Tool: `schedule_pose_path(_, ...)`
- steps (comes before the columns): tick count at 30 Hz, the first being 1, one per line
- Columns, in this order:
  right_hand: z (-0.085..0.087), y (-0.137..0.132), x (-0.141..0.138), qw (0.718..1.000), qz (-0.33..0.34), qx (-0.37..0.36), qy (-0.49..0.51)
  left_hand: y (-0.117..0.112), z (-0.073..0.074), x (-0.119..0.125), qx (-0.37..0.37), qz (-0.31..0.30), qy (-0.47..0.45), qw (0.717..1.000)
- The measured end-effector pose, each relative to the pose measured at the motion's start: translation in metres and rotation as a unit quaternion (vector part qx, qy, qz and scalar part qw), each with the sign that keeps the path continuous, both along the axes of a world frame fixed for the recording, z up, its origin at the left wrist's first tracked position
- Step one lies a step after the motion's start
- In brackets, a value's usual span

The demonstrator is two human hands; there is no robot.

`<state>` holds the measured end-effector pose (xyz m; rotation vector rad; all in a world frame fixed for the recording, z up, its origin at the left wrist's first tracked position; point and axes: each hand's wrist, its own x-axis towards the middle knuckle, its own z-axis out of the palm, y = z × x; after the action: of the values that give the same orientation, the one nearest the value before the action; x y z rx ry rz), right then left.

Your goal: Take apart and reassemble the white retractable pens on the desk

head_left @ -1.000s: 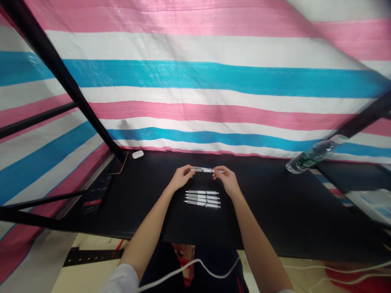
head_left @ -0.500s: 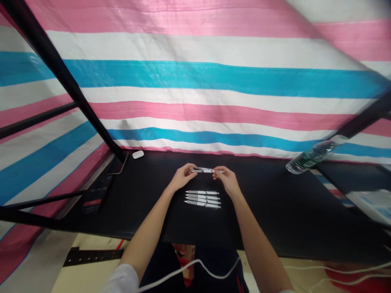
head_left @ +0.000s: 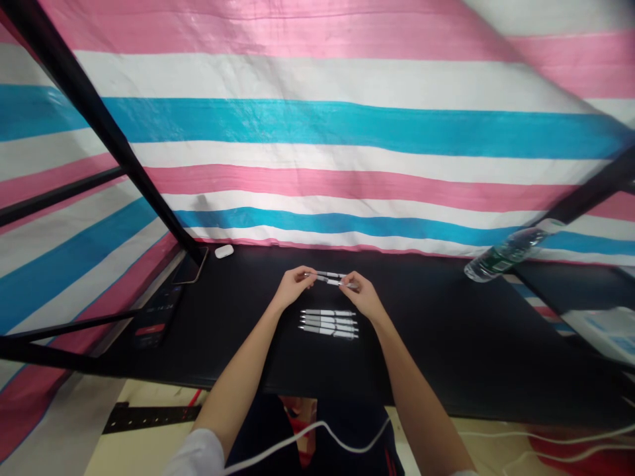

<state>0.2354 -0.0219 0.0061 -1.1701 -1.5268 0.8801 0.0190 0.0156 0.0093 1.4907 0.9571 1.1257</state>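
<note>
Above the black table (head_left: 446,330), my left hand (head_left: 297,287) and my right hand (head_left: 364,295) pinch a slim white pen (head_left: 330,278) between their fingertips. It seems to be two overlapping pieces, though the fingers hide the joint. Just below my hands, several white retractable pens (head_left: 328,323) lie side by side in a neat row, with neither hand touching them.
A phone (head_left: 191,268) and a white earbud case (head_left: 224,251) lie at the table's far left corner. A plastic water bottle (head_left: 506,254) stands out at the right. Black poles (head_left: 119,158) and a striped tarp (head_left: 317,119) surround the table.
My right hand has shifted left toward my left hand. The pen pieces between them now overlap more, and the row of pens has not moved.
</note>
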Motion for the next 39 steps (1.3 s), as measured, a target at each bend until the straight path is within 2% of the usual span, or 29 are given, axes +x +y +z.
schedule_pose_path(6, -0.003, -0.001, -0.001, 0.989, 0.037, 0.071, -0.123, -0.002, 0.002, 0.003, -0.023, -0.011, -0.055, 0.998)
schedule_pose_path(11, -0.004, -0.001, -0.003, 0.975, 0.066, 0.13, -0.167, -0.004, 0.003, 0.004, -0.013, -0.021, -0.032, 0.999)
schedule_pose_path(25, -0.007, 0.001, 0.003, 0.981, -0.007, 0.107, -0.161, 0.009, 0.006, -0.016, -0.012, 0.096, -0.071, 0.993)
schedule_pose_path(29, -0.009, 0.003, 0.005, 0.981, -0.016, 0.103, -0.162, 0.012, 0.002, -0.025, 0.023, 0.104, 0.029, 0.994)
schedule_pose_path(34, -0.012, 0.004, 0.005, 0.982, -0.026, 0.103, -0.153, 0.013, -0.004, -0.037, 0.101, 0.051, 0.217, 0.97)
schedule_pose_path(39, -0.011, 0.004, 0.004, 0.981, -0.025, 0.105, -0.163, 0.013, -0.005, -0.039, 0.129, 0.015, 0.286, 0.949)
